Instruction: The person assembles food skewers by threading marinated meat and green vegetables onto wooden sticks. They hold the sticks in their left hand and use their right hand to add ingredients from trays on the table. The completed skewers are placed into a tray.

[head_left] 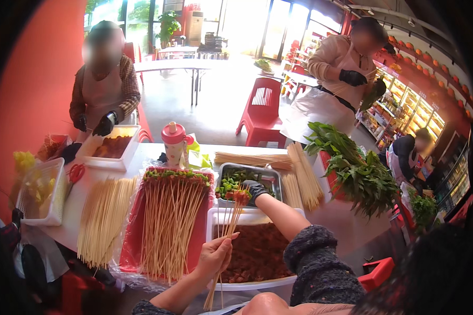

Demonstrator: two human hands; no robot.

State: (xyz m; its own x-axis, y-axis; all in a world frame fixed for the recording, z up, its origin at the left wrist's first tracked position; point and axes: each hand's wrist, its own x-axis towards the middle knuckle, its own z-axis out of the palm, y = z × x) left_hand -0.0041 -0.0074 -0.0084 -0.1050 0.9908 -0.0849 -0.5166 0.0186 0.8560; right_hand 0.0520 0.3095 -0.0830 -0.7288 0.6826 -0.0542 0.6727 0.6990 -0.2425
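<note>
While the thin sticks lean over the white tub of dark red food, the left hand pinches them, and the gloved right hand, too hidden to tell its grip, is by the metal tray.

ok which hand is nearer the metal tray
Right. The right hand is at the near side of the metal tray; the left hand is lower in view, farther off.

Black over the right hand, speckled dark grey on the sleeve behind it; pale tan on the skewers in the left hand; red on the tray to its left; to its right, white on the tub, dark red-brown on the food inside.
</note>
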